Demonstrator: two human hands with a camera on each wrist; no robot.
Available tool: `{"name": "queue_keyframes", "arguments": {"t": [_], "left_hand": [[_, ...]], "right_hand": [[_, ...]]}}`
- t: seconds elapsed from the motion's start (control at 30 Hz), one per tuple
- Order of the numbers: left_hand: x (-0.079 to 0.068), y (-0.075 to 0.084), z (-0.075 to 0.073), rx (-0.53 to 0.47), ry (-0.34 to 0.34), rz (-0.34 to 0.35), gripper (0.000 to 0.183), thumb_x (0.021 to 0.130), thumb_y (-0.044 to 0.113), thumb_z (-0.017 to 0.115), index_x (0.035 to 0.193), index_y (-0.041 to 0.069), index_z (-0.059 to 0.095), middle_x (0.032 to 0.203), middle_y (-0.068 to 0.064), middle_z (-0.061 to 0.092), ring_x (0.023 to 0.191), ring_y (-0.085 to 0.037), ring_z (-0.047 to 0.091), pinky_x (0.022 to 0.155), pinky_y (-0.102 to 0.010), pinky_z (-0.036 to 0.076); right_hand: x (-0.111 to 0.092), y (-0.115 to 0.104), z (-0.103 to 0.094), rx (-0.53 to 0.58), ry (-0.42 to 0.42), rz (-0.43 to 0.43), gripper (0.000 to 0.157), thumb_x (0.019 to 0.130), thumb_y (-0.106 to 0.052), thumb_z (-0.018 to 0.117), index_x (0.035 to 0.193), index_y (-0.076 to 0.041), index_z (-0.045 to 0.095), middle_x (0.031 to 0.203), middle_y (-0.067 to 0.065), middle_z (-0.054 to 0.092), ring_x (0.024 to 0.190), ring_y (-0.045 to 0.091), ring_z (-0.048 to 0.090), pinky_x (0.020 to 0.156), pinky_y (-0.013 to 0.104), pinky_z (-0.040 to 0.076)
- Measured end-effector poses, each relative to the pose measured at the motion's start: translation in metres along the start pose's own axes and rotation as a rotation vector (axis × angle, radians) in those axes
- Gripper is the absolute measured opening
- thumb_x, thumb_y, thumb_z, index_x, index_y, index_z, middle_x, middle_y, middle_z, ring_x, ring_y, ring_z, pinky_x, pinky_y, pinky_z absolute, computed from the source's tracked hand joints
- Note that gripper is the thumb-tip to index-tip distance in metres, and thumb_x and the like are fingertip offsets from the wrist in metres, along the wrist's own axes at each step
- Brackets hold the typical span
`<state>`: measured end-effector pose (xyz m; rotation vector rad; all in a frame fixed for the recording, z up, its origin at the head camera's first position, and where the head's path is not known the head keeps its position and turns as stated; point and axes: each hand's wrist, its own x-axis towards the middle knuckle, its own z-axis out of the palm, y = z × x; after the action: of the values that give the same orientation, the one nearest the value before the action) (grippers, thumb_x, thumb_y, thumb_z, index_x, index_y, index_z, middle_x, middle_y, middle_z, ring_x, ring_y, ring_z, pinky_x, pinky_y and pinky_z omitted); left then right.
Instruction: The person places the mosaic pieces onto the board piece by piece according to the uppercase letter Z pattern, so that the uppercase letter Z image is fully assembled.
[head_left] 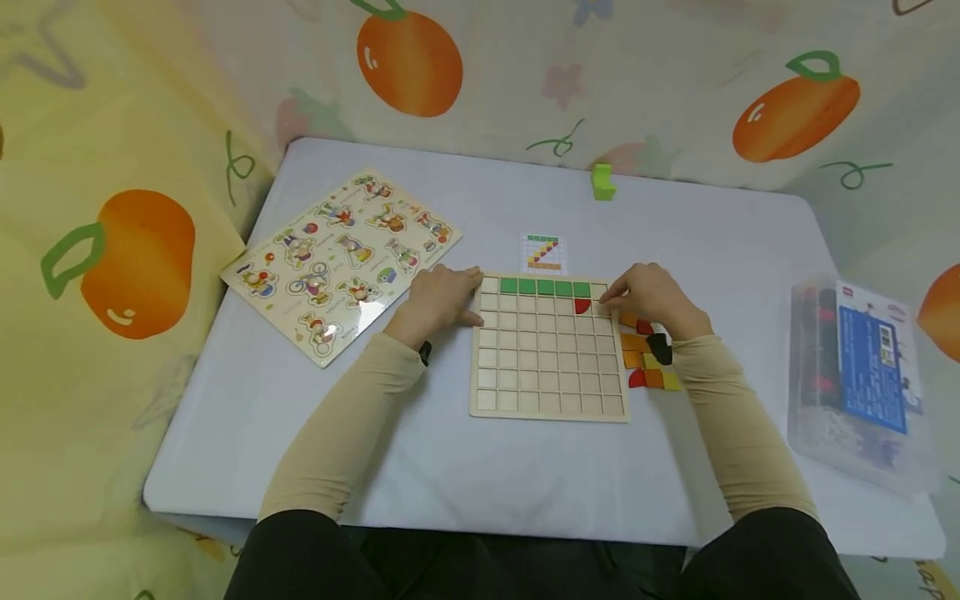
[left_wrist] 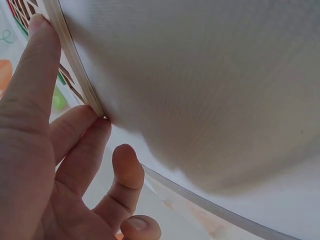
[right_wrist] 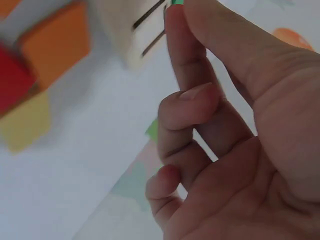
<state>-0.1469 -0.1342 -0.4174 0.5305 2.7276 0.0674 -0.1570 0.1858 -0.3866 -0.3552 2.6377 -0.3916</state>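
Observation:
A square wooden grid board [head_left: 550, 361] lies in front of me, with several green square tiles [head_left: 545, 287] in its top row and a red quarter-circle piece [head_left: 582, 307] below them. At the board's upper left corner, my left hand [head_left: 438, 302] holds on, thumb along the left edge and two fingertips at the corner in the left wrist view. The thumb and index finger of my right hand [head_left: 651, 296] come together over the board's upper right cells. In the right wrist view, the fingertips [right_wrist: 179, 20] run to the top border, so whether they pinch a piece is hidden.
Red, orange and yellow pieces [head_left: 632, 360] lie right of the board, partly beneath the right wrist. A pattern card [head_left: 543, 253] sits behind it. A picture puzzle board [head_left: 341, 258] is on the left, a clear plastic case [head_left: 862, 383] on the right, a green block [head_left: 602, 182] behind.

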Motion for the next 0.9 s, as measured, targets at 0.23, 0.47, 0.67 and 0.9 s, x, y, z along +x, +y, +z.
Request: {"name": "queue_keyframes", "arguments": {"t": [0.23, 0.47, 0.67, 0.9], "left_hand": [[-0.002, -0.001, 0.0, 0.003, 0.005, 0.001, 0.087, 0.085, 0.058, 0.074, 0.159, 0.026, 0.042, 0.167, 0.01, 0.039, 0.128, -0.037, 0.063, 0.091, -0.048, 0.058], [-0.002, -0.001, 0.001, 0.003, -0.001, 0.005, 0.088, 0.085, 0.059, 0.073, 0.16, 0.027, 0.04, 0.167, 0.01, 0.038, 0.128, -0.037, 0.063, 0.088, -0.046, 0.058], [-0.002, -0.001, 0.002, 0.0, -0.005, 0.009, 0.087, 0.086, 0.059, 0.072, 0.16, 0.027, 0.039, 0.167, 0.009, 0.038, 0.126, -0.037, 0.064, 0.089, -0.046, 0.058], [-0.002, -0.003, 0.001, -0.001, 0.005, 0.013, 0.087, 0.087, 0.059, 0.072, 0.16, 0.026, 0.039, 0.167, 0.008, 0.038, 0.126, -0.037, 0.064, 0.087, -0.046, 0.058]], "right_hand": [[-0.012, 0.022, -0.005, 0.008, -0.012, 0.122, 0.026, 0.095, -0.023, 0.075, 0.113, -0.005, 0.08, 0.127, 0.027, 0.072, 0.114, 0.043, 0.062, 0.094, 0.055, 0.052], [-0.018, 0.044, -0.006, 0.0, -0.016, 0.25, 0.036, 0.092, -0.028, 0.077, 0.121, -0.006, 0.076, 0.134, 0.027, 0.067, 0.117, 0.046, 0.059, 0.088, 0.055, 0.053], [-0.019, 0.058, -0.002, 0.049, -0.029, 0.345, 0.042, 0.091, -0.032, 0.079, 0.122, -0.003, 0.073, 0.132, 0.027, 0.067, 0.115, 0.044, 0.059, 0.089, 0.058, 0.048], [-0.018, 0.058, -0.006, 0.109, 0.03, 0.327, 0.037, 0.09, -0.03, 0.081, 0.112, -0.001, 0.075, 0.125, 0.027, 0.068, 0.099, 0.036, 0.057, 0.078, 0.044, 0.048]]}}
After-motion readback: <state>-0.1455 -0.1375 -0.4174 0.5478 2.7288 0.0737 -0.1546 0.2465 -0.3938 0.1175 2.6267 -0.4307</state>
